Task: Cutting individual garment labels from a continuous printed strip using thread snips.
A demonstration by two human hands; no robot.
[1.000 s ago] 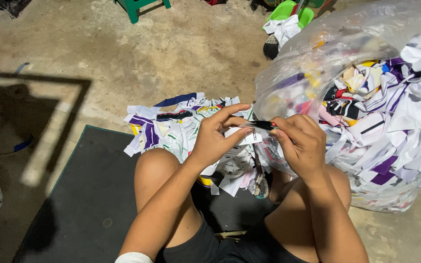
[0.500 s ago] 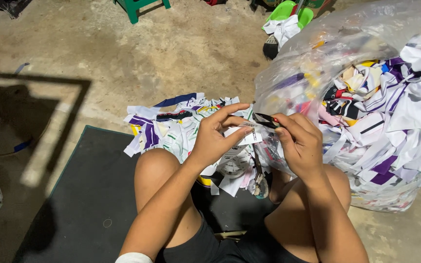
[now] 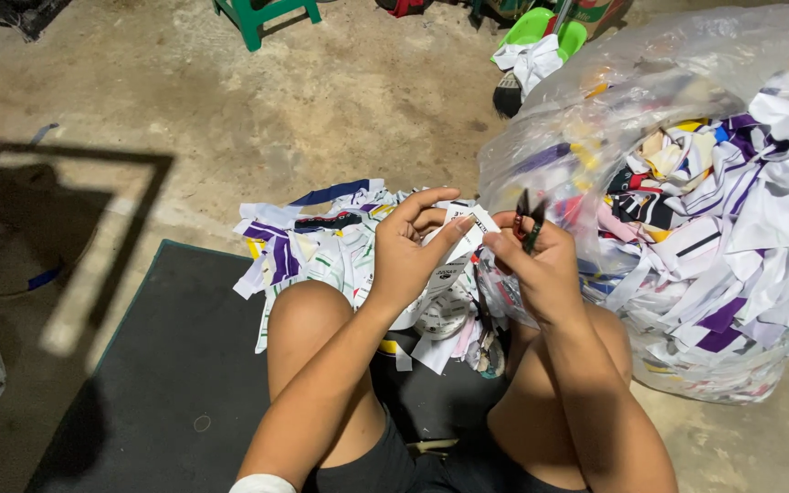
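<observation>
Your left hand [image 3: 413,260] pinches a small white printed fabric label [image 3: 461,239], light, limp and thin, best held by its edge. Your right hand [image 3: 541,265] clenches small dark snips [image 3: 530,222] above the dark floor mat's [image 3: 175,383] far edge.

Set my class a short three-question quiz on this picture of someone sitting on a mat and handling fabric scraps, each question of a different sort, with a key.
1. True or false: the right hand holds small dark snips.
2. Which does the left hand hold? A) a white fabric strip B) a green stool C) a broom
3. Fill in: the clear plastic bag of scraps stands on the person's ____ side.

Key: 1 true. 2 A. 3 right. The loose scrap pile lies on the floor ahead of the knees, at the edge of the dark mat.
</observation>
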